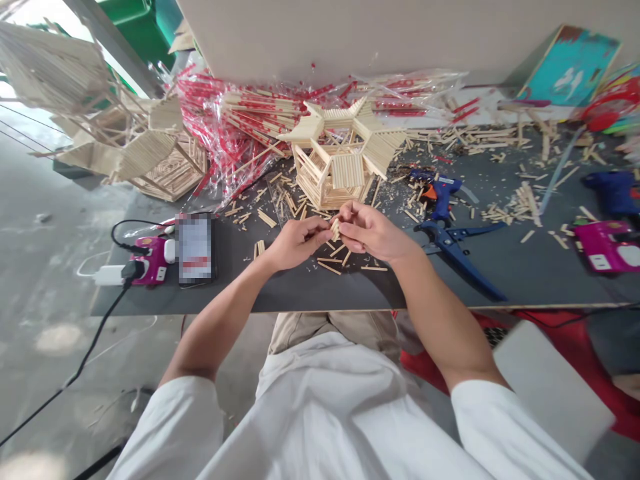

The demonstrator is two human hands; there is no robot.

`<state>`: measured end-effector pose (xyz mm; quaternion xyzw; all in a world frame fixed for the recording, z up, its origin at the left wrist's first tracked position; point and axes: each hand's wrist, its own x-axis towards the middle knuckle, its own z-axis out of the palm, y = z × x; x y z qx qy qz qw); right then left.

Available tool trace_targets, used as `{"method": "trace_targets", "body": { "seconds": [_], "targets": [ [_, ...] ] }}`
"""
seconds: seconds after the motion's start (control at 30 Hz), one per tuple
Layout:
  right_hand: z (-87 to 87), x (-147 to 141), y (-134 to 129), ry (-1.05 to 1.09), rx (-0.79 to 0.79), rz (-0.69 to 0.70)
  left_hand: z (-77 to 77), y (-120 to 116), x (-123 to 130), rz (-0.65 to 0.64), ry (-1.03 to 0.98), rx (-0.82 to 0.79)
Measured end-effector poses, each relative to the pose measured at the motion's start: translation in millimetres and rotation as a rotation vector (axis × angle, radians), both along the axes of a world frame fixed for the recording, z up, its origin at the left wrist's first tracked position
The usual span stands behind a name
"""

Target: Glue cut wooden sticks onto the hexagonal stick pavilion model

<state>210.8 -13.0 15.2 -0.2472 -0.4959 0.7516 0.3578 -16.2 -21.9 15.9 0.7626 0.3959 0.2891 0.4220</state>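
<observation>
Between my left hand (pixel 301 241) and my right hand (pixel 367 232) is a small bundle of short wooden sticks (pixel 335 230). The fingertips of both hands pinch it just above the table. Right behind my hands stands a pavilion-like model of wooden sticks (pixel 345 170), with slatted roof panels flaring out at its top. Loose cut sticks (pixel 330 267) lie under and beside my hands. To the right of my right hand rest blue-handled cutters (pixel 463 250), and beyond them a blue glue gun (pixel 443 193).
A phone (pixel 195 250) and a magenta power adapter (pixel 150 261) with cords lie at left. Larger stick models (pixel 145 157) stand behind them. Plastic-wrapped red-tipped sticks (pixel 250 113) line the back. Another magenta adapter (pixel 605 245) sits at right, near more stick scraps (pixel 525 203).
</observation>
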Motion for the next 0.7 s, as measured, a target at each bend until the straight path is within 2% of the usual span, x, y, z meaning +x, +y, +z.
{"method": "trace_targets", "body": {
  "seconds": [0.33, 0.5, 0.7],
  "targets": [
    [-4.0, -4.8, 2.1, 0.019, -0.029, -0.128, 0.1, 0.1, 1.2, 0.153, -0.059, 0.011],
    [-2.4, -7.1, 2.7, -0.043, -0.006, -0.193, -0.2, 1.6, -0.1, 0.130, -0.036, 0.024],
    [-5.1, -8.2, 3.9, -0.059, -0.015, -0.184, -0.7, 2.9, -0.4, 0.081, 0.012, 0.035]
  ]
}}
